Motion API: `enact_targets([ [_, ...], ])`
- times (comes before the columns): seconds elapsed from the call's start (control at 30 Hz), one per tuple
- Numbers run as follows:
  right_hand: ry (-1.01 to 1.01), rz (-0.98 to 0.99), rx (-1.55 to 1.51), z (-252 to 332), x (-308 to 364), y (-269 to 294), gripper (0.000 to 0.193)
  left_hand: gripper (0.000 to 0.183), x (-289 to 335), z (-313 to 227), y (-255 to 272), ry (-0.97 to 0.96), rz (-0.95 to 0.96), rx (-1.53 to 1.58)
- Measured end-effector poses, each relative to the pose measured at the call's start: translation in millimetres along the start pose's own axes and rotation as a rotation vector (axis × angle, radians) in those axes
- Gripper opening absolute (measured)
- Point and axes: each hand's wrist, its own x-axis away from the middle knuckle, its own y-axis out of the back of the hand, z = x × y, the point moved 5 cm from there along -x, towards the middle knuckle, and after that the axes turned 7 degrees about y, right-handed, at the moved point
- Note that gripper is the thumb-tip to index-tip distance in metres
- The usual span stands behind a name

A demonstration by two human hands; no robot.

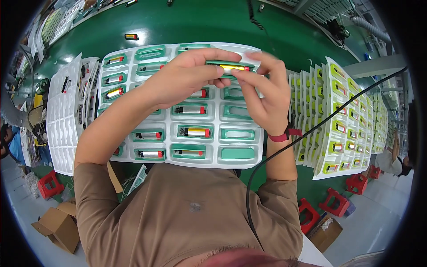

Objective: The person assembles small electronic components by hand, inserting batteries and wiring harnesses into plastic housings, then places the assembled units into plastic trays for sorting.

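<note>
Both the left hand (189,73) and the right hand (262,95) pinched a small green plastic case (231,68) with a yellow-and-red cylinder inside, held at twelve o'clock above the glossy white moulded tray (213,161) of matching green rectangular holders.

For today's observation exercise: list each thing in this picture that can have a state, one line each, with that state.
Left hand: gripping the green case.
Right hand: gripping the same case.
Green case: lifted above the tray, yellow-banded cell in it.
White tray: flat on the table, pockets partly filled.
Side trays: stacked overlapping, filled.
Cardboard box: open, on the floor.
</note>
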Motion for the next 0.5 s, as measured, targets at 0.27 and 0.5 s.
enact_targets([
  [0.27, -0.452, -0.063, -0.561, -36, 25, -12, 0.034, 0.043, -2, 0, 0, -0.102, -0.042, -0.273],
  [0.5, -0.179, 0.023, -0.174, -8, 10, -1, 0.034, 0.04, 12, -14, 4, -0.257, -0.113, -0.667],
])
